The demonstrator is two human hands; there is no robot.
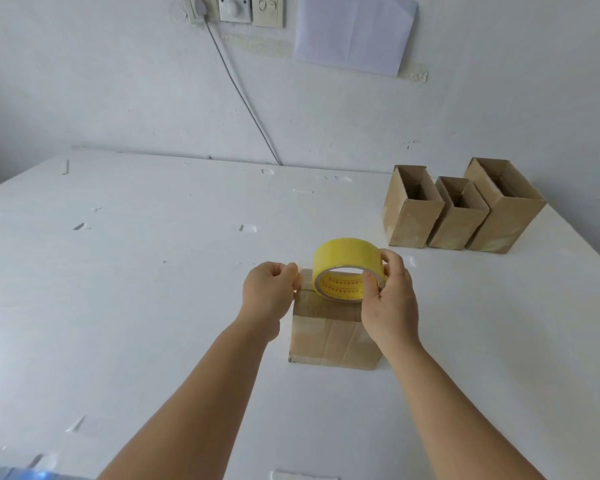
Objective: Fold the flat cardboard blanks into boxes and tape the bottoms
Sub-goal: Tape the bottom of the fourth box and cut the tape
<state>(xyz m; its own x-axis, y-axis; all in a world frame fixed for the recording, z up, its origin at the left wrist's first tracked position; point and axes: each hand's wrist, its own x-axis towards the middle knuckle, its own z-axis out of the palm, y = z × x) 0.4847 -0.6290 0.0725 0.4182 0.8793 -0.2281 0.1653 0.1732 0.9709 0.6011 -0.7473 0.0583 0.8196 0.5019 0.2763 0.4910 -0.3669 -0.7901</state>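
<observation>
Tape roll [343, 261]: light, rigid; we judge the rim best, where our right hand [388, 299] grips; left hand [269, 292] pinches tape end over box [329, 341].

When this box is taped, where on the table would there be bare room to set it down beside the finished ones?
The widest bare stretch of table lies left of the box being taped, back to the wall. A smaller bare gap lies between the tape roll and the three finished boxes. The far right corner is crowded: those boxes stand packed together.
</observation>
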